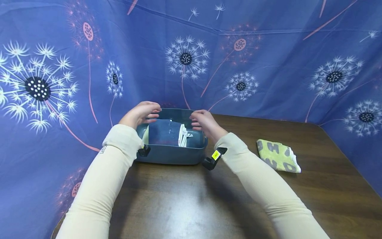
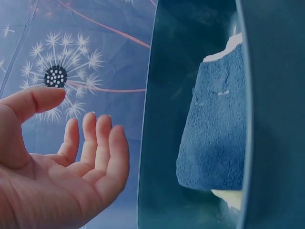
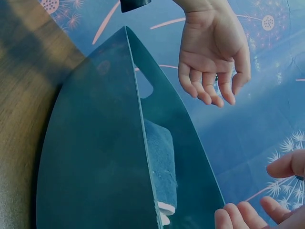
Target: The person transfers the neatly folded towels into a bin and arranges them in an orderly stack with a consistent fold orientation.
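A dark teal plastic tub (image 1: pixel 173 155) with tall walls stands on the table. Inside lies a folded blue towel (image 1: pixel 162 132), its fuzzy surface plain in the left wrist view (image 2: pixel 214 124). A white striped piece (image 1: pixel 182 135) shows at its right end and a pale yellow-green piece (image 1: pixel 145 136) at its left. My left hand (image 1: pixel 142 113) hovers over the tub's left side, fingers loosely bent, holding nothing. Over the right side hovers my right hand (image 1: pixel 207 124), likewise holding nothing; only part of it shows in the right wrist view (image 3: pixel 262 212).
A folded yellow-green towel with grey letters (image 1: pixel 276 156) lies right of the tub on the brown wooden table (image 1: pixel 185 202). Behind hangs a blue curtain with dandelion prints (image 1: pixel 268 16). A slot-shaped handle opening (image 3: pixel 144 83) pierces the tub's end wall.
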`<state>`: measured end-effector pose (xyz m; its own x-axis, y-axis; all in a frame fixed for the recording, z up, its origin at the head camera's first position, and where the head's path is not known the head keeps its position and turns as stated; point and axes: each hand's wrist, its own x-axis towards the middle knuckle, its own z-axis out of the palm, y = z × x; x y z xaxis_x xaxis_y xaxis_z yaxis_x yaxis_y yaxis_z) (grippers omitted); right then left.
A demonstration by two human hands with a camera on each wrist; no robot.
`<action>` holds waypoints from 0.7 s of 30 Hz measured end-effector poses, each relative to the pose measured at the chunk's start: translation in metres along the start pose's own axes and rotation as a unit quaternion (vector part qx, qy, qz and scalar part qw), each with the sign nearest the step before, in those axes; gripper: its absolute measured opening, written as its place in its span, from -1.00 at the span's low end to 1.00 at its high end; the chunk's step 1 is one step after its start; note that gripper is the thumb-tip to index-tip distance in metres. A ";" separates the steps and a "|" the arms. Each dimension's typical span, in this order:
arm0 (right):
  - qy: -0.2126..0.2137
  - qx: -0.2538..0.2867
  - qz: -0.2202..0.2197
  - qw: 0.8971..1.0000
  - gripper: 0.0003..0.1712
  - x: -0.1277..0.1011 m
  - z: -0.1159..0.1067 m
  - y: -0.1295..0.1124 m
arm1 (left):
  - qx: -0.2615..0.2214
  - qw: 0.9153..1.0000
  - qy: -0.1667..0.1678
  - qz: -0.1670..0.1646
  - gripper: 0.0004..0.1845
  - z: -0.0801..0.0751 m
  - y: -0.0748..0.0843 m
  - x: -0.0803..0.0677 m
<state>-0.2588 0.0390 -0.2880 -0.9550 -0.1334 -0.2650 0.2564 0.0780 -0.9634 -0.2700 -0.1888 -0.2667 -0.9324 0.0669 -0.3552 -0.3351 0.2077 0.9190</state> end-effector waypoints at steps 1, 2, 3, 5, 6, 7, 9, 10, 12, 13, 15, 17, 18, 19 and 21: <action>0.000 0.001 -0.001 1.000 -0.50 0.000 -0.002 0.000 | -0.001 1.000 0.000 0.002 -0.42 0.002 0.000 0.000; 0.002 0.000 -0.001 1.000 -0.51 -0.001 -0.003 0.000 | -0.001 1.000 0.000 0.004 -0.43 0.003 0.001 -0.001; 0.003 0.000 -0.003 1.000 -0.51 -0.001 -0.005 -0.001 | -0.003 1.000 0.000 0.007 -0.43 0.005 0.002 -0.001; 0.006 0.004 -0.008 1.000 -0.51 -0.002 -0.008 -0.002 | -0.005 1.000 0.001 0.011 -0.45 0.010 0.004 -0.001; 0.008 0.005 -0.010 1.000 -0.52 -0.002 -0.009 -0.002 | -0.007 1.000 0.002 0.012 -0.46 0.012 0.005 0.000; 0.009 0.006 -0.012 1.000 -0.52 -0.003 -0.010 -0.003 | -0.009 1.000 0.004 0.014 -0.47 0.015 0.006 0.000; 0.010 0.012 -0.016 1.000 -0.52 -0.004 -0.013 -0.005 | -0.011 1.000 0.002 0.016 -0.48 0.020 0.008 0.000; 0.011 0.013 -0.016 1.000 -0.52 -0.004 -0.014 -0.006 | -0.011 1.000 0.002 0.017 -0.49 0.022 0.009 0.000; 0.013 0.013 -0.018 1.000 -0.52 -0.005 -0.015 -0.007 | -0.011 1.000 0.003 0.020 -0.50 0.026 0.011 -0.001; 0.015 0.013 -0.018 1.000 -0.52 -0.006 -0.016 -0.008 | -0.012 1.000 0.002 0.021 -0.50 0.028 0.011 -0.001; 0.019 0.010 -0.020 1.000 -0.53 -0.007 -0.018 -0.009 | -0.013 1.000 -0.001 0.023 -0.50 0.031 0.012 -0.001; 0.021 0.008 -0.023 0.999 -0.53 -0.009 -0.020 -0.010 | -0.016 1.000 -0.002 0.024 -0.50 0.035 0.013 -0.001; 0.022 0.008 -0.023 0.999 -0.53 -0.009 -0.021 -0.010 | -0.018 1.000 -0.003 0.024 -0.49 0.037 0.013 -0.001; 0.023 0.008 -0.023 0.999 -0.53 -0.010 -0.023 -0.010 | -0.020 0.999 -0.004 0.025 -0.49 0.039 0.013 0.000; 0.024 0.010 -0.025 0.999 -0.52 -0.011 -0.025 -0.010 | -0.020 0.999 -0.005 0.028 -0.50 0.043 0.013 0.000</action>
<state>-0.2547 0.0645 -0.2742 -0.9726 -0.0883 -0.2151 0.2111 0.0524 -0.9761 -0.2686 -0.1439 -0.2619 -0.9485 0.0868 -0.3046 -0.2881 0.1633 0.9436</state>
